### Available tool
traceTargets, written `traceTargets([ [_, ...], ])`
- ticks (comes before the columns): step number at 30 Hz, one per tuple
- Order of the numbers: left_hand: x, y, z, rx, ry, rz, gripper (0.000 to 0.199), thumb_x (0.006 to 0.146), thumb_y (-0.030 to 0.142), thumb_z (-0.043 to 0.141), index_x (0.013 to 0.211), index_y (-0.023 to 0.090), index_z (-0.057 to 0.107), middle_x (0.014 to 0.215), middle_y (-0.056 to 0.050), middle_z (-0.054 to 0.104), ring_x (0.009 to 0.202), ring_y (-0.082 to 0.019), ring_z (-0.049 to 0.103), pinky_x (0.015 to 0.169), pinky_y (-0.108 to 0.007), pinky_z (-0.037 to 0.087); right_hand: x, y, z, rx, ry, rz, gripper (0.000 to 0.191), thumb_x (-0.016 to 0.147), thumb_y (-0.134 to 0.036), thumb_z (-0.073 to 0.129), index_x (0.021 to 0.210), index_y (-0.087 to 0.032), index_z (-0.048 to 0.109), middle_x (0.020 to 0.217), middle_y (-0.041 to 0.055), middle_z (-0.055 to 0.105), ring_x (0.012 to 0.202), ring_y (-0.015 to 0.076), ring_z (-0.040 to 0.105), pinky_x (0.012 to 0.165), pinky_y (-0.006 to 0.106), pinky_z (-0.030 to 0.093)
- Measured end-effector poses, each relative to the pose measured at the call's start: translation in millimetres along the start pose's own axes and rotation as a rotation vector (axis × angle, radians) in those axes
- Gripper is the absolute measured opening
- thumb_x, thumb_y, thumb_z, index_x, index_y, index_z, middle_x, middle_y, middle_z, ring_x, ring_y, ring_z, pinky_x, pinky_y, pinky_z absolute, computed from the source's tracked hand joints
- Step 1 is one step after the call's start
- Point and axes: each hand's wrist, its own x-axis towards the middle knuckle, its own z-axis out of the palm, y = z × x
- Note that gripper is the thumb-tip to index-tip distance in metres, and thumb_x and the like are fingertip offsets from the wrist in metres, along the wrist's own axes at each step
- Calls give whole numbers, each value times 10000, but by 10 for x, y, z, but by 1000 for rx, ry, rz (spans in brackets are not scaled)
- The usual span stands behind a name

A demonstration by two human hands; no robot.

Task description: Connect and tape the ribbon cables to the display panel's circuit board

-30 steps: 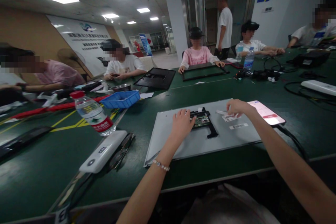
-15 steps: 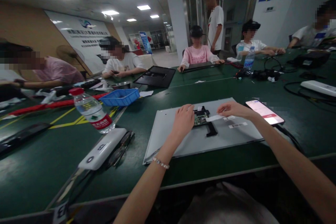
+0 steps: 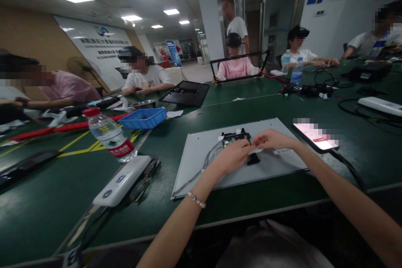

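A grey flat display panel (image 3: 196, 146) lies on the table before me, with a black bracket and a circuit board (image 3: 228, 143) on it. My right hand (image 3: 272, 139) is closed over the board's right side, pinching a white strip (image 3: 257, 150) that mostly hides under the fingers. Beside it, my left hand (image 3: 235, 155) reaches across the board, its closed fingertips meeting the right hand's. What those left fingertips grip is hidden. Thin grey wires (image 3: 209, 160) run from the board past my left wrist to the panel's near left corner.
Right of the panel lies a lit phone (image 3: 315, 136) with a cable. On the left are a water bottle (image 3: 114, 138), a white power bank (image 3: 122, 182), glasses (image 3: 143, 184) and a blue tray (image 3: 144, 118). Across the table a person holds up a black frame (image 3: 241, 67).
My left hand has moved right from the board's left side to my right hand, uncovering the wires. My right hand shifted slightly left. The person opposite has raised the black frame.
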Motion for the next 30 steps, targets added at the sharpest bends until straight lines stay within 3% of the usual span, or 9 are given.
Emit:
traceTargets([
  [7,17,19,140,68,-25,7,379,902,120,393,1220,203,581,1057,-80,598,988,-195,580,859,-294,456,-1,-49,31,-232,245,-38,170,781,-228,579,863,-179,719,924,62,703,818,182,635,748,292,490],
  [13,22,17,133,84,-42,16,378,902,120,386,1220,200,572,1017,-78,602,948,-194,584,843,-304,454,-55,-72,37,-125,-9,-21,170,759,-207,590,880,-196,709,891,31,709,800,177,646,749,287,498],
  [20,15,13,120,88,-28,28,338,902,118,383,1166,188,583,1022,-74,599,943,-188,586,836,-291,450,-75,-3,-18,-302,110,12,248,713,-180,627,946,-202,711,959,53,698,818,190,629,752,292,482],
  [26,15,29,106,122,-52,17,355,913,129,360,1190,203,568,1033,-75,600,935,-185,593,819,-285,452,-92,-5,-32,-177,12,87,154,757,-234,612,863,-192,714,831,37,713,748,171,636,690,264,481],
  [30,16,45,73,131,-62,4,371,926,157,361,1254,208,528,1021,-76,617,933,-193,600,812,-294,455,-94,-14,-54,-107,56,107,126,746,-247,626,826,-185,701,824,37,714,751,171,643,697,265,487],
])
